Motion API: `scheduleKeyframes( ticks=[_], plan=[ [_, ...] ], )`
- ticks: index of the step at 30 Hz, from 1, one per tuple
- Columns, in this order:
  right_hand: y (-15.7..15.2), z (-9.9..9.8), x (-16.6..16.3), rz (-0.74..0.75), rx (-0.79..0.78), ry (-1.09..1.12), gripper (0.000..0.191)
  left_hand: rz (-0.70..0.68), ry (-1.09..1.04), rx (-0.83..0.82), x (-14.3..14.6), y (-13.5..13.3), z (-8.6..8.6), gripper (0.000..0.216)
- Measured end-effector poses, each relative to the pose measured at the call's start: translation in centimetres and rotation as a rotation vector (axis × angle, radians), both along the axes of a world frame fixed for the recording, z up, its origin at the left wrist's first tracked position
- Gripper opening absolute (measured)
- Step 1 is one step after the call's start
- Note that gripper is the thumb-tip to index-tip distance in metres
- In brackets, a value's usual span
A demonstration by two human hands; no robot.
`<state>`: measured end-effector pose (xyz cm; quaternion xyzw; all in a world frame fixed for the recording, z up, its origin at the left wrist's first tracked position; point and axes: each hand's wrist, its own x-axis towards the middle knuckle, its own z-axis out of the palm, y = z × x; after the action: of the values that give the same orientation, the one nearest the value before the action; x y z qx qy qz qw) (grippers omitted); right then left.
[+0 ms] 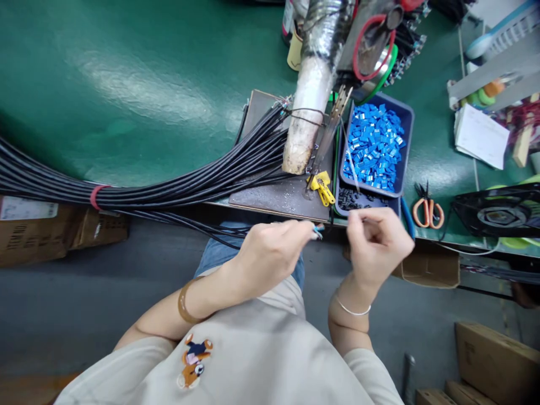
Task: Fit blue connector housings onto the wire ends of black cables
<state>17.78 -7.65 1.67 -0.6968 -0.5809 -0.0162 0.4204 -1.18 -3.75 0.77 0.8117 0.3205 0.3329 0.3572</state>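
Observation:
My left hand (270,250) is closed round the end of a black cable (219,230), whose stripped coloured wire tips (318,229) stick out past my fingers. My right hand (375,242) is curled in a pinch just to the right of those tips; what it holds is too small to make out. Both hands hover at the table's front edge, below a blue tray (405,121) filled with small blue parts (373,146). A thick bundle of black cables (169,188), bound with a red band (96,196), runs in from the left.
A dark work plate (274,197) carries a white-wrapped post (306,112) and a yellow tool (323,187). Orange scissors (427,209), a black fan (502,214) and papers (481,135) lie on the right of the green table (126,84). Cardboard boxes (50,228) stand below.

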Motion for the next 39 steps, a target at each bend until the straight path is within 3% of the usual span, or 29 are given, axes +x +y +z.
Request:
scheduleKeyframes(
  ticks=[3,5,6,8,10,13,17,21,24,28,31,39],
  plan=[
    [0.9,-0.1,3.5,-0.094,-0.104,-0.202,0.015,-0.677,0.01,-0.353,-1.9,1.5,0.2,0.025],
    [1.7,-0.6,5.5,-0.091,-0.203,-0.292,0.016,-0.983,-0.11,-0.76,-3.2,2.5,-1.2,0.024],
    [2.2,-0.9,6.2,-0.089,-0.252,-0.318,0.015,-0.931,-0.243,-0.969,-3.7,2.8,-2.2,0.025],
    [2.9,-1.4,7.2,-0.085,-0.325,-0.347,0.013,-0.601,-0.532,-1.226,-4.3,3.1,-3.8,0.031],
    [3.4,-1.6,7.5,-0.076,-0.368,-0.355,0.011,-0.341,-0.736,-1.285,-4.1,3.0,-4.6,0.031],
    [3.8,-1.7,7.7,-0.051,-0.395,-0.352,0.009,-0.176,-0.801,-1.256,-3.1,2.8,-4.0,0.027],
    [3.4,-1.4,7.4,-0.069,-0.329,-0.267,0.006,-0.102,-0.768,-1.147,-1.8,3.0,-2.5,0.024],
    [2.0,-0.8,5.5,-0.141,-0.073,0.124,0.01,-0.077,-0.726,-1.091,-0.9,3.1,-2.3,0.019],
    [1.1,-0.1,2.8,-0.053,0.051,0.284,0.01,-0.071,-0.684,-1.05,-0.4,3.2,-2.2,0.018],
    [0.9,0.1,-1.0,0.153,-0.001,0.258,0.003,-0.056,-0.608,-1.011,0.1,3.2,-1.8,0.018],
    [1.2,-0.4,-2.6,0.23,0.013,0.177,0.01,-0.053,-0.567,-1.007,0.4,3.1,-1.6,0.018],
    [0.8,-1.3,-2.5,0.329,-0.026,0.034,0.028,-0.05,-0.575,-1.015,0.6,3.2,-1.4,0.024]
  ],
)
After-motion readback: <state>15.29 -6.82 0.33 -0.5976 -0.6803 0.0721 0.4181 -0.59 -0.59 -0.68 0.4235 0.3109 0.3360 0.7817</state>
